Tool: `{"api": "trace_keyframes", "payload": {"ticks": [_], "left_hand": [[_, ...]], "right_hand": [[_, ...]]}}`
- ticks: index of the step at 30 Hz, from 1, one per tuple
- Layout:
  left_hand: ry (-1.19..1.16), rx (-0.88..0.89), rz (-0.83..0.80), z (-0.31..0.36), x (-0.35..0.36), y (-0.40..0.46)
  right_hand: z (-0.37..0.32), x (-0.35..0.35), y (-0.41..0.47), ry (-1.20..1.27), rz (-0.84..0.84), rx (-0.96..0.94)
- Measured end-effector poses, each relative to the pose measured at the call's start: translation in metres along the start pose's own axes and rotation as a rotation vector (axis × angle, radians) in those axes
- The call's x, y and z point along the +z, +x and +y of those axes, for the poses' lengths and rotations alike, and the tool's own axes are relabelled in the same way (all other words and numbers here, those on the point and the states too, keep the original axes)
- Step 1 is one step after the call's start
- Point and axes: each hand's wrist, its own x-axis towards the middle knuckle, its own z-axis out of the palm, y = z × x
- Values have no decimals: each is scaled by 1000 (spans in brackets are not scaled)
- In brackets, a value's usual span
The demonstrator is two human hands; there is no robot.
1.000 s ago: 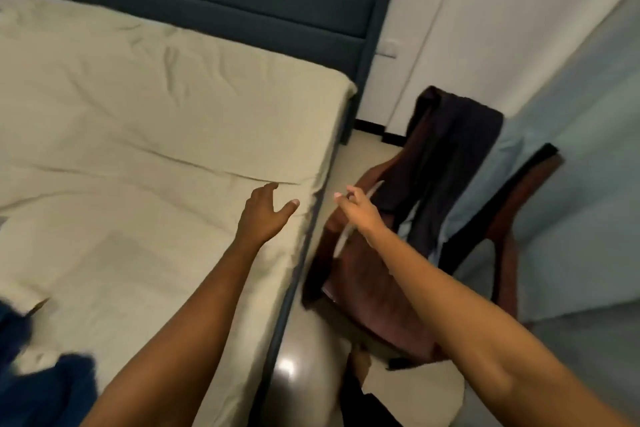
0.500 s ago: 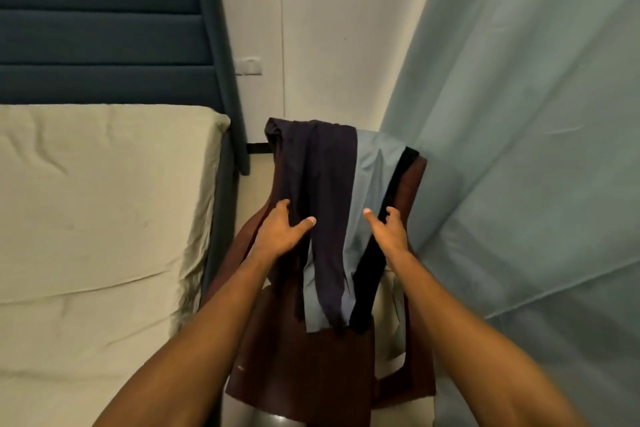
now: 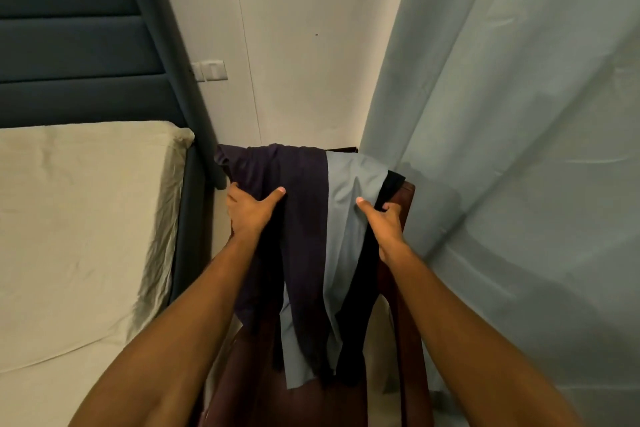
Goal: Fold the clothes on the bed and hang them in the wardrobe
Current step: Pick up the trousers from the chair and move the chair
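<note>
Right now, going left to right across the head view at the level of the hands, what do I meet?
Cream bed sheet → dark bed frame edge → left hand → dark purple garment → pale blue garment → right hand → brown chair back → pale blue curtain.

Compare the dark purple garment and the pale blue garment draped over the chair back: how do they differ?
The dark purple garment is dark and sits toward the bed side; the pale blue garment is light and sits toward the curtain side. The purple one overlaps the blue lower down. The left hand grips the purple, the right hand the blue's edge. Both hang over the chair.
</note>
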Motion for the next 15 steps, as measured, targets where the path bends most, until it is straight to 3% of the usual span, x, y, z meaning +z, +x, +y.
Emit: {"api": "trace_keyframes", "payload": {"ticks": [4, 9, 15], "left_hand": [[-195, -62, 76, 5, 11, 8], [-324, -121, -67, 9, 14, 18], [-481, -69, -213, 26, 0, 16]], "right_hand": [[-5, 2, 3, 101, -37, 33], [-9, 10, 5, 240, -112, 23], [-33, 31, -1, 356, -193, 5]]}}
